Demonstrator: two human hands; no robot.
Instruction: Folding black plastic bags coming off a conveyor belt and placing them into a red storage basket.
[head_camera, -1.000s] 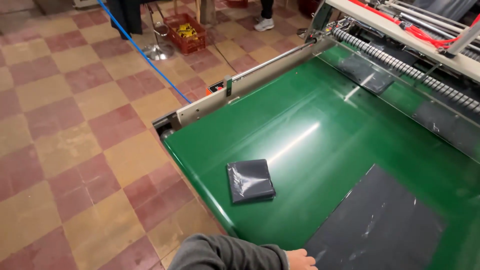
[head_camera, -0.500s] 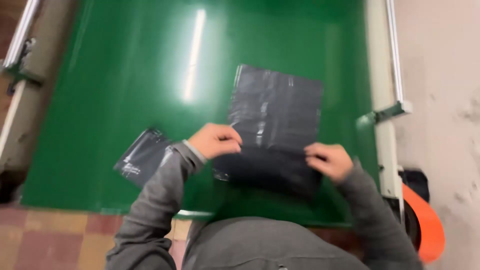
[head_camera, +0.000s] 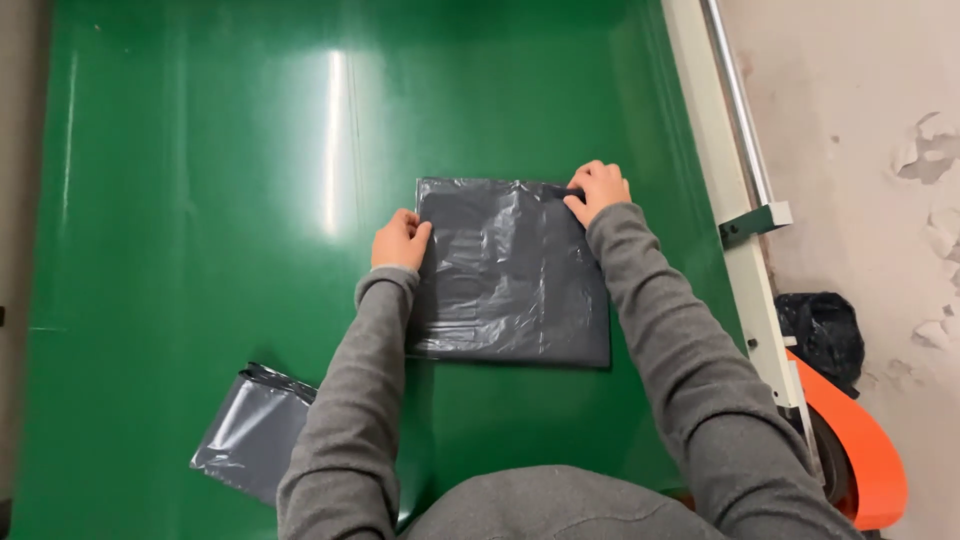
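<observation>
I am looking down on a glossy green tabletop, and the dark grey plastic bag is lying flat just right of centre, folded into a near square with a wrinkled, shiny face. My left hand is resting at the bag's nine o'clock edge, fingers curled so the tips are pressing the film down; I am judging that grip as nearly closed and pinning rather than pinching, though the picture is not showing clearly whether any film sits between thumb and fingers. My right hand is sitting at the bag's one o'clock corner, fingers bunched tight and seemingly nipping the top edge there. The bag is looking thin, light and limp, so I am expecting it to slide easily on this slick surface and to crease or spring open if held at only one point; edges and corners are the sensible places to take it, with one hand anchoring. A second folded grey bag is lying at seven o'clock, well apart from the first, partly under my left sleeve. At three o'clock a pale metal side rail is bordering the tabletop, with an orange curved guard at five o'clock beyond it.
</observation>
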